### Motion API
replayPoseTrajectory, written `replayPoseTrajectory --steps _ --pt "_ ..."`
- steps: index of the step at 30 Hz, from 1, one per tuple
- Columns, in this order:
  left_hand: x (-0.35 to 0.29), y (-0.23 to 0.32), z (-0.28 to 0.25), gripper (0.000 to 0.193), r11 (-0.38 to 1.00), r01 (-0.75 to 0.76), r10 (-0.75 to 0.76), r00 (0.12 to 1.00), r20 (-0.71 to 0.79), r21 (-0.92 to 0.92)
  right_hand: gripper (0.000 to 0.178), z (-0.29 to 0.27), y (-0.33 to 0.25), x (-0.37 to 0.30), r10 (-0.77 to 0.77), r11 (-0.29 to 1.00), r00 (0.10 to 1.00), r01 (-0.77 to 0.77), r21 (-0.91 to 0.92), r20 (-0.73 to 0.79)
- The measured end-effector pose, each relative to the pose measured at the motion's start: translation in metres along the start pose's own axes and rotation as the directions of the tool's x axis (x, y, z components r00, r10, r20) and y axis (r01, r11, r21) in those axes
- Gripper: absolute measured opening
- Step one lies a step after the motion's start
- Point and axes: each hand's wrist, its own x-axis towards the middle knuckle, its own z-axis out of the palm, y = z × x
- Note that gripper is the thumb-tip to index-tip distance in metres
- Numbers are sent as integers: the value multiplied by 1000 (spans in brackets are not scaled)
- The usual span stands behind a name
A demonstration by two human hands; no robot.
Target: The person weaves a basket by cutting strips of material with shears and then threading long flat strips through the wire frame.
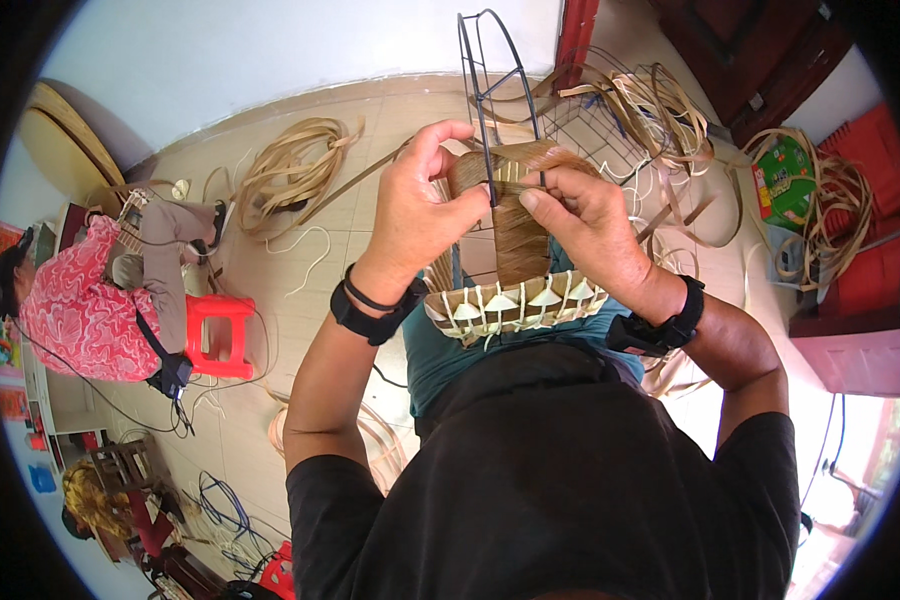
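Observation:
A half-woven basket of flat, glossy brown strips on a black metal frame rests at my lap. Its near rim is laced with pale cord over a brown band. My left hand is closed at the frame's left bar, thumb against the bar and fingers bent by a long brown strip trailing to the left. On the right side, my right hand pinches a narrow strip across the weave beside the other bar. Exactly where the strip passes under my fingers is hidden.
Coils of brown strip lie on the tiled floor at left, with more strips at far right. A green package sits among strips by red containers. A seated person in a red patterned shirt is near a red stool.

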Motion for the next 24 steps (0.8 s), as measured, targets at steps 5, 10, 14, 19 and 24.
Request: replayPoseTrajectory --steps 5,10,14,19,24 --pt "-3 2 6 33 992 81 -66 986 -150 99 22 -5 -10 -3 52 998 996 -51 -23 74" --pt "0 -9 6 29 891 62 -232 914 -333 -450 16 5 -2 -1 -50 998 997 52 32 -62" --pt "-1 -16 -12 32 558 77 -400 897 -186 -826 27 3 2 -2 -45 998 996 41 -52 -80" --pt "-6 -33 -55 33 623 -202 -255 861 -441 -755 28 4 -4 0 -73 996 996 70 -59 -55" --pt "-28 -21 -157 14 806 -166 -353 636 -686 -568 29 -2 -2 -2 -64 992 996 58 -113 -56"
